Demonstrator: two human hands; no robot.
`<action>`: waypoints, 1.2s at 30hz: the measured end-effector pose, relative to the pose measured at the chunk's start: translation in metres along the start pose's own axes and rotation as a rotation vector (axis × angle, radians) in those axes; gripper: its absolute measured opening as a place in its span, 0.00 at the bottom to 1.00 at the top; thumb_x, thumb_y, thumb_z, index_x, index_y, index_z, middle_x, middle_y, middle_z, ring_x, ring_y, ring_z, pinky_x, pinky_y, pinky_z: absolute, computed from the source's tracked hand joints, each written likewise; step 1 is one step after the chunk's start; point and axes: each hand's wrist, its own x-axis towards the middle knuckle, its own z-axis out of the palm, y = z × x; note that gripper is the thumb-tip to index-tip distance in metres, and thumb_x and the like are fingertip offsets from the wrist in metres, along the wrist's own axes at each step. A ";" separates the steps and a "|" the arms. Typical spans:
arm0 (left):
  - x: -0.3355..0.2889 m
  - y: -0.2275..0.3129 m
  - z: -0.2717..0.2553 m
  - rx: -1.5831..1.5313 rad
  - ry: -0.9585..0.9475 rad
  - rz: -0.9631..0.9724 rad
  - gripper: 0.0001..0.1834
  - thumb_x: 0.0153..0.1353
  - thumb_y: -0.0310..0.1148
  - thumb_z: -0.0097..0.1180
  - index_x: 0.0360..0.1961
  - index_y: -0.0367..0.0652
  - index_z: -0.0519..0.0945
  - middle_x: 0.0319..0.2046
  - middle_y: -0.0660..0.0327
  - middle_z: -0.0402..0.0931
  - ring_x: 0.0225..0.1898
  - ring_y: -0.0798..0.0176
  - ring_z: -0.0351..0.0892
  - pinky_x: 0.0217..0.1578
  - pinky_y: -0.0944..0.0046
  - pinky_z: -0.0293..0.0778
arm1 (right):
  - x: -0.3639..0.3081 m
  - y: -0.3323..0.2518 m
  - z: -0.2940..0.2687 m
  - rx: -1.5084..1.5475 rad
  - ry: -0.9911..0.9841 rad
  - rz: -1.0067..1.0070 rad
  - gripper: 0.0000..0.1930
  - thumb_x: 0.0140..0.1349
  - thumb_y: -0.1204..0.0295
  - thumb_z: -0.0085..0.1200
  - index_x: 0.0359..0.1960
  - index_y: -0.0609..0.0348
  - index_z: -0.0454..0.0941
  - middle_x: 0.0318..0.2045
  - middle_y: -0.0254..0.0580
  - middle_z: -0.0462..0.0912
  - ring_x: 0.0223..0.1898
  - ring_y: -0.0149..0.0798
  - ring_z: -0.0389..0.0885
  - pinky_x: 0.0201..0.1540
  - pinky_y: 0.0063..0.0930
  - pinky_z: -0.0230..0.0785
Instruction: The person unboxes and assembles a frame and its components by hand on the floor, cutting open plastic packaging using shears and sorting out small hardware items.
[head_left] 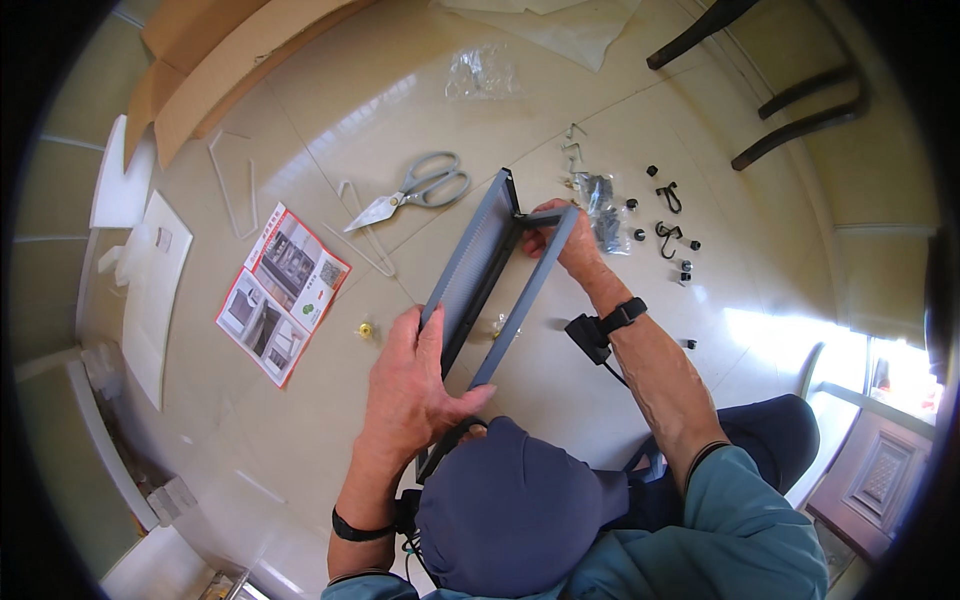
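Observation:
A grey metal shelf frame (pixel 520 302) with a perforated panel (pixel 472 265) is tilted up between my two hands. My left hand (pixel 415 375) grips its near end, with the thumb across the frame and the fingers along the panel's side. At the far corner, my right hand (pixel 565 240) is closed around the joint between panel and side bar. The frame partly hides those fingertips, so I cannot tell if a small part is in them. Grey-handled scissors (pixel 415 190) lie open on the floor just left of the frame.
A printed leaflet (pixel 283 295), white bent rods (pixel 365 235) and a cardboard box (pixel 250 60) are at the left. A bag of dark parts (pixel 606 212), black hooks (pixel 668 240) and several black caps (pixel 686 277) lie right. Dark chair legs (pixel 800 125) stand far right.

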 end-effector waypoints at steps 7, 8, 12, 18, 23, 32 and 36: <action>0.000 0.001 -0.002 0.091 -0.007 -0.020 0.58 0.34 0.53 0.77 0.64 0.33 0.66 0.60 0.45 0.64 0.55 0.42 0.73 0.53 0.50 0.74 | -0.002 0.005 0.000 0.038 -0.009 -0.080 0.07 0.69 0.73 0.47 0.39 0.65 0.74 0.26 0.45 0.83 0.23 0.37 0.85 0.24 0.26 0.79; 0.001 0.000 -0.003 0.096 -0.011 -0.016 0.58 0.34 0.53 0.77 0.64 0.33 0.66 0.60 0.45 0.64 0.55 0.42 0.73 0.53 0.50 0.74 | -0.002 0.006 0.000 0.071 -0.020 -0.070 0.06 0.68 0.75 0.48 0.39 0.65 0.74 0.26 0.46 0.83 0.23 0.37 0.85 0.24 0.27 0.79; 0.003 -0.003 -0.001 0.041 -0.036 -0.063 0.57 0.34 0.51 0.77 0.64 0.34 0.66 0.60 0.47 0.63 0.55 0.43 0.73 0.52 0.50 0.74 | 0.002 0.009 0.000 0.050 -0.038 -0.088 0.04 0.65 0.79 0.49 0.38 0.68 0.74 0.26 0.48 0.82 0.23 0.40 0.85 0.24 0.29 0.79; 0.001 -0.004 0.002 0.035 -0.031 -0.073 0.55 0.35 0.50 0.74 0.65 0.37 0.65 0.60 0.48 0.63 0.54 0.44 0.73 0.52 0.50 0.74 | 0.000 0.002 -0.002 0.049 -0.048 -0.044 0.04 0.63 0.80 0.49 0.38 0.67 0.74 0.26 0.49 0.83 0.24 0.40 0.85 0.26 0.30 0.79; 0.002 -0.005 0.002 0.023 -0.028 -0.065 0.55 0.35 0.50 0.74 0.66 0.39 0.64 0.60 0.48 0.63 0.54 0.44 0.73 0.52 0.50 0.74 | -0.005 -0.009 -0.004 0.041 -0.041 0.014 0.04 0.62 0.79 0.51 0.38 0.66 0.74 0.27 0.47 0.83 0.25 0.39 0.85 0.29 0.29 0.79; 0.002 -0.007 0.003 0.028 -0.033 -0.061 0.56 0.35 0.51 0.74 0.66 0.40 0.64 0.59 0.47 0.64 0.54 0.44 0.73 0.51 0.50 0.75 | -0.007 -0.012 -0.012 0.082 -0.097 0.041 0.11 0.61 0.69 0.56 0.39 0.64 0.76 0.29 0.45 0.83 0.28 0.37 0.86 0.33 0.27 0.79; 0.002 -0.007 0.002 0.025 -0.028 -0.060 0.56 0.35 0.50 0.74 0.66 0.40 0.64 0.59 0.48 0.64 0.53 0.44 0.73 0.51 0.50 0.75 | -0.009 -0.015 -0.012 0.065 -0.109 0.045 0.13 0.61 0.65 0.57 0.39 0.63 0.76 0.30 0.43 0.82 0.29 0.36 0.86 0.34 0.27 0.79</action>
